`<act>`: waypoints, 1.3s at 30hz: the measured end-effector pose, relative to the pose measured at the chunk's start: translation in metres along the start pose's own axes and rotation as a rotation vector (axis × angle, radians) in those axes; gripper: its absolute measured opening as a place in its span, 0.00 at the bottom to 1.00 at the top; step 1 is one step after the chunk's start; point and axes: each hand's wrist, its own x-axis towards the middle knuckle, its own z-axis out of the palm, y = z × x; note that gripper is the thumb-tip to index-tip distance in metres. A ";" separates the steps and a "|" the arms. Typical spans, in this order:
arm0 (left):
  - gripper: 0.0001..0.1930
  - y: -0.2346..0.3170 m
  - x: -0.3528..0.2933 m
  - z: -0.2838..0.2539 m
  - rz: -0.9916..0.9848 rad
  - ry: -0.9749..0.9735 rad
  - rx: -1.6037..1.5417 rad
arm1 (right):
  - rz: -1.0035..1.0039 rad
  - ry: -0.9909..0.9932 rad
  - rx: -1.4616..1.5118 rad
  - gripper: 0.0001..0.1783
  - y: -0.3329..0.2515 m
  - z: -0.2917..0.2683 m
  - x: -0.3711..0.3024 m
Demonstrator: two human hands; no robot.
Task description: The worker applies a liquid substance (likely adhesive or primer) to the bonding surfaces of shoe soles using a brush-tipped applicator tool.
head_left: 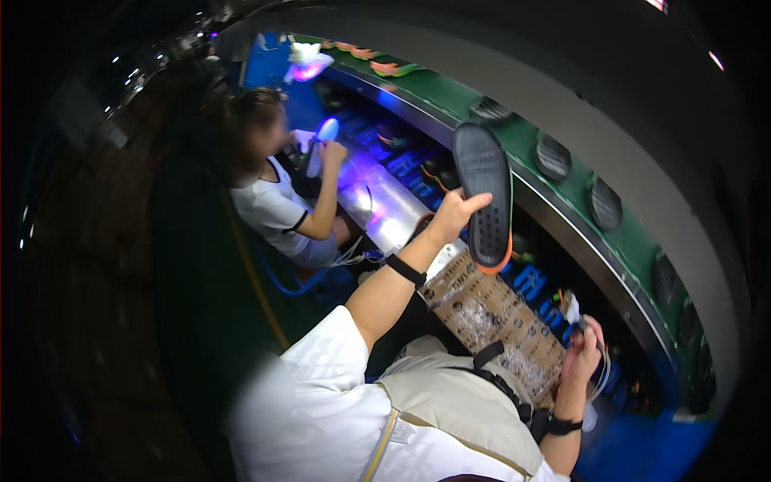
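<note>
My left hand (456, 214) is closed around the side of a black shoe sole (484, 173) with an orange edge at its lower end. The thumb lies across the sole's face, which is turned up toward me and has rows of small hollows near the bottom. At the right, my right hand (582, 355) is curled around a small dark object, mostly hidden by the fingers, so its kind is unclear. Thin pale cords or tubes (601, 377) loop down beside that hand. Just beyond its fingers is a white wad (569, 307). The hands are well apart.
A green conveyor belt (580, 186) with several dark soles (552, 156) curves along the far side. Its metal edge (554, 215) stands close behind the held sole. Scuffed cardboard (482, 313) covers the bench before me. A co-worker (281, 197) sits at the left beside a purple-lit metal surface (384, 205).
</note>
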 end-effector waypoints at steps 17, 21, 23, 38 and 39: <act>0.54 -0.087 -0.095 0.113 -0.453 -0.454 -1.001 | -0.075 -0.177 -0.193 0.12 -0.058 0.129 0.034; 0.45 -0.094 -0.106 0.131 -0.384 -0.296 -0.602 | -0.154 -0.125 -0.209 0.12 -0.054 0.135 0.039; 0.44 -0.096 -0.106 0.136 -0.377 -0.298 -0.574 | -0.222 -0.101 -0.349 0.12 -0.056 0.137 0.037; 0.45 -0.088 -0.091 0.135 -0.347 -0.334 -0.618 | -0.142 -0.423 -0.564 0.15 -0.107 0.097 0.026; 0.46 -0.091 -0.097 0.139 -0.295 -0.357 -0.533 | -0.188 -0.303 -0.465 0.14 -0.102 0.102 0.029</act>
